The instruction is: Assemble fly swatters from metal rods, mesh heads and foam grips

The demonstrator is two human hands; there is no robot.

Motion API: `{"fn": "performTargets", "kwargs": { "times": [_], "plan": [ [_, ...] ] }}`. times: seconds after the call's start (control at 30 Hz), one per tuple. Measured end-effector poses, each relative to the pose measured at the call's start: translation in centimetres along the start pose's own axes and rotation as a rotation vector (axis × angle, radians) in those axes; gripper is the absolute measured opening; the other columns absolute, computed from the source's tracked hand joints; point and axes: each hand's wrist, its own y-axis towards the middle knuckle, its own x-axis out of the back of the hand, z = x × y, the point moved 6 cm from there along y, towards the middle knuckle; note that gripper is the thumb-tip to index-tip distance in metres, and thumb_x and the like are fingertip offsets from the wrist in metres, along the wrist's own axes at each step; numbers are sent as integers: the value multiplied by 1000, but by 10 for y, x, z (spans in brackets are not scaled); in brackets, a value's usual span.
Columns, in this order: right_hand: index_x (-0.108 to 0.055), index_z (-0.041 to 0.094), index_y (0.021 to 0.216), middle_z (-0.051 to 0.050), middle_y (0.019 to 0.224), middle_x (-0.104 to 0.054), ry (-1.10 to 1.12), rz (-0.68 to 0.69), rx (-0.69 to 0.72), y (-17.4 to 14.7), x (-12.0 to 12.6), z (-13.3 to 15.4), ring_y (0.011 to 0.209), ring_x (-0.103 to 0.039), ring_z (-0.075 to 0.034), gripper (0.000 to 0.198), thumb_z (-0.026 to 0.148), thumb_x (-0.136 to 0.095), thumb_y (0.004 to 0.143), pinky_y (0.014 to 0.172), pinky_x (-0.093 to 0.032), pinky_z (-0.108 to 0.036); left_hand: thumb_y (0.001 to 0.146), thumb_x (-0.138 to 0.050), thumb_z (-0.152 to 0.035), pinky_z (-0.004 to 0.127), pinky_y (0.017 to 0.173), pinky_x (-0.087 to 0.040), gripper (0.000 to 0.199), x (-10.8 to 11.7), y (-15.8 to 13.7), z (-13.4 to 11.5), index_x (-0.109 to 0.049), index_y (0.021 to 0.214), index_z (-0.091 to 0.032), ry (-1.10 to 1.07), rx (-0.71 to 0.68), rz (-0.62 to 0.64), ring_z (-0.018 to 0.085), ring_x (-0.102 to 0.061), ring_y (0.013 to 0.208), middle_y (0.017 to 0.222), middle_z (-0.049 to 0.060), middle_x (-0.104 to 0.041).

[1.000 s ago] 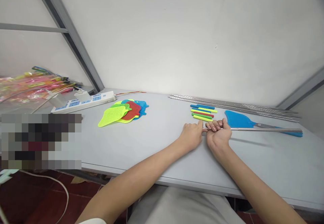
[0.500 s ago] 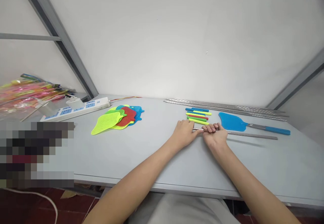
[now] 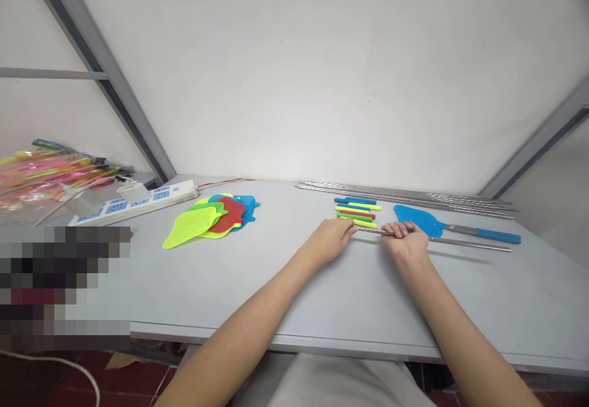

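Note:
A thin metal rod (image 3: 469, 245) runs nearly level just above the table, across the front of the coloured pieces. My left hand (image 3: 332, 239) is closed around its left end. Further right, my right hand (image 3: 405, 241) wraps around the rod, knuckles down and fingers curled over the top. A short bare length of rod shows between the hands. Just behind my left hand lie several slim plastic handles (image 3: 356, 216) in blue, yellow, red and green. Behind my right hand and to its right rests a blue fly swatter (image 3: 416, 218) with a grey shaft and blue handle.
Several loose metal rods (image 3: 405, 196) lie along the wall at the back right. A fanned pile of swatter heads (image 3: 196, 224) is on the left of the table. Beyond it are a white power strip (image 3: 147, 203) with plugs and a heap of plastic-wrapped goods (image 3: 55, 170).
My right hand has shifted right, away from my left, so more rod shows between them. The rod's right end has also moved slightly right. The view has turned a little.

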Motion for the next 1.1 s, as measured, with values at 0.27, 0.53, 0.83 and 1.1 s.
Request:
{"fn": "performTargets", "kwargs": {
  "times": [0.27,0.53,0.83,1.1],
  "plan": [
    [-22,18,49,9,34,-13,-39,11,33,0,3,-5,25,-14,-5,24,16,-28,73,28,-14,-19,84,-20,-27,24,56,-35,29,-19,-5,-5,-47,77,-18,100,61,144,14,-51,66,71,3,-56],
    [-20,18,49,9,34,-13,-8,50,10,-1,8,-21,27,-13,-6,29,17,-26,77,29,-16,-19,82,-22,-23,25,53,-33,27,-22,-8,-5,-48,76,-19,214,60,137,16,-53,64,71,4,-58],
    [-22,18,49,9,33,-15,21,84,32,-4,5,-20,28,-13,-6,30,20,-29,78,29,-16,-19,83,-21,-24,25,51,-31,28,-22,-8,-4,-47,76,-19,214,66,117,15,-52,62,69,4,-58],
    [-22,18,49,9,32,-15,14,87,19,-7,1,-20,27,-14,-6,30,20,-28,78,28,-16,-19,83,-22,-23,25,52,-30,27,-22,-8,-2,-48,76,-18,152,95,127,15,-51,63,70,4,-57]
  ]
}}
